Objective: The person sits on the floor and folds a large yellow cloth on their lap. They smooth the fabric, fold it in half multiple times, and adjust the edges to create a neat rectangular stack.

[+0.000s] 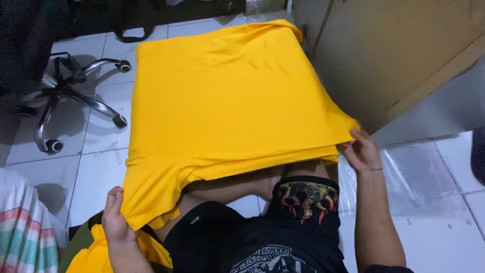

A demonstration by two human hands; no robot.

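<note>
Two hands pinching yellow cloth (pixel 227 101), spread flat between and beyond them: left hand (pixel 117 217) clamped on near corner, right hand (pixel 361 151) on opposite corner. Likely light, limp, slippery; best gripped at corners.

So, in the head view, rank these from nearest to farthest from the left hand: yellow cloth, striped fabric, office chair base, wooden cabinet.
1. Yellow cloth: pinched in the left hand.
2. Striped fabric: far left edge.
3. Office chair base: upper left, on the tiles.
4. Wooden cabinet: upper right, beyond the cloth.
</note>
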